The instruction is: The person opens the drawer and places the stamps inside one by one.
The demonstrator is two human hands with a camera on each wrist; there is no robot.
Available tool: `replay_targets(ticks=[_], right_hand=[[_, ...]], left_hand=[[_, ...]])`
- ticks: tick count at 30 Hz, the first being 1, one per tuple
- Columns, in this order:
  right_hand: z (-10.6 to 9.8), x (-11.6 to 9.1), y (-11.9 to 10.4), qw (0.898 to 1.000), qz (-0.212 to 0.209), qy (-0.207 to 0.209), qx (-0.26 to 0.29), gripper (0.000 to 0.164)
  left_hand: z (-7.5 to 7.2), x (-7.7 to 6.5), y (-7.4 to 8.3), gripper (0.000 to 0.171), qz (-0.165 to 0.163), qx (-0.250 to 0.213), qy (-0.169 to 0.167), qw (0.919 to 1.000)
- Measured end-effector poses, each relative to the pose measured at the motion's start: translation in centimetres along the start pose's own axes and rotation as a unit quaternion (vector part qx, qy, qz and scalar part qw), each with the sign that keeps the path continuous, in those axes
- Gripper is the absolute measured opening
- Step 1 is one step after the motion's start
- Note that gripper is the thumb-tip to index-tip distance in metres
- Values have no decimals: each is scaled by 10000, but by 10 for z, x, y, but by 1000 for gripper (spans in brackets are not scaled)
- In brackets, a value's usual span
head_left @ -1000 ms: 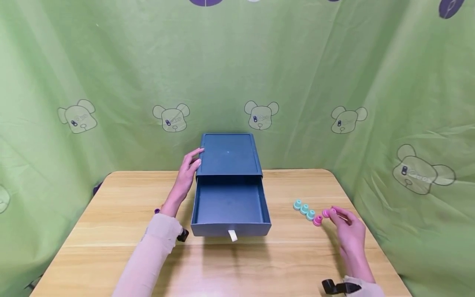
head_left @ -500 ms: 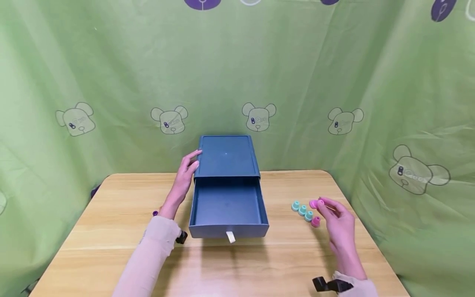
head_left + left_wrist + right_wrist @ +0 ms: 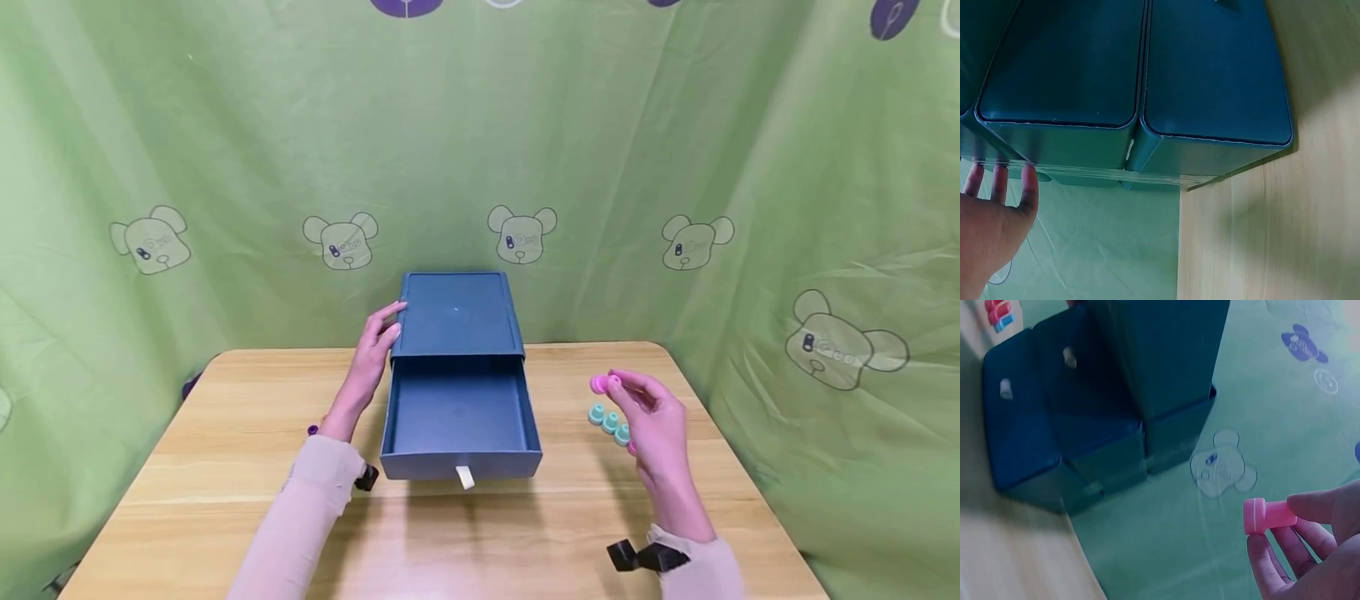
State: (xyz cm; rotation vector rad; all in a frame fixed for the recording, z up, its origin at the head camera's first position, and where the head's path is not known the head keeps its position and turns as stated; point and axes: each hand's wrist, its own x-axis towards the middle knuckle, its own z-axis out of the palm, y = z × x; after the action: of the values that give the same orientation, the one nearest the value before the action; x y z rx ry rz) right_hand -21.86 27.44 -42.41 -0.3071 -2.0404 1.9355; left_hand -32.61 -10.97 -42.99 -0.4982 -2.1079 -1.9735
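Note:
My right hand (image 3: 660,429) pinches a pink plastic peg (image 3: 1255,516) by its narrow stem, its wide round head facing left. The hand is raised over the right part of the table. Just below it stand three teal pegs (image 3: 611,422) in a slanting row, and a darker pink peg (image 3: 632,448) mostly hidden by the hand. My left hand (image 3: 367,362) rests against the left side of a dark blue drawer cabinet (image 3: 459,312), fingertips at its top edge. The cabinet's top drawer (image 3: 459,417) is pulled out, with nothing visible inside.
Two lower drawers with small pale tabs (image 3: 1069,357) are closed under the pulled-out one. A white pull tab (image 3: 465,477) hangs from its front. Small red and blue pieces (image 3: 999,314) lie left of the cabinet. A green curtain (image 3: 600,167) surrounds the wooden table (image 3: 570,533).
My right hand has lifted the pink peg and carried it leftward and farther back, past the row of pegs. The left hand and the open drawer have stayed put.

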Motion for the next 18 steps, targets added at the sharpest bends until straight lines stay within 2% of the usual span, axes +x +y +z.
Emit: replay_targets(ticks=[6,18], right_hand=[[25,-1,-9,9985,-461,-221,213,34],[64,-8,-30,9935,-847,-755,-72,33]], left_hand=[[1,0,-1,47,-5,-11,10,10000],[0,1,0,48,2,-27,-12,10000]])
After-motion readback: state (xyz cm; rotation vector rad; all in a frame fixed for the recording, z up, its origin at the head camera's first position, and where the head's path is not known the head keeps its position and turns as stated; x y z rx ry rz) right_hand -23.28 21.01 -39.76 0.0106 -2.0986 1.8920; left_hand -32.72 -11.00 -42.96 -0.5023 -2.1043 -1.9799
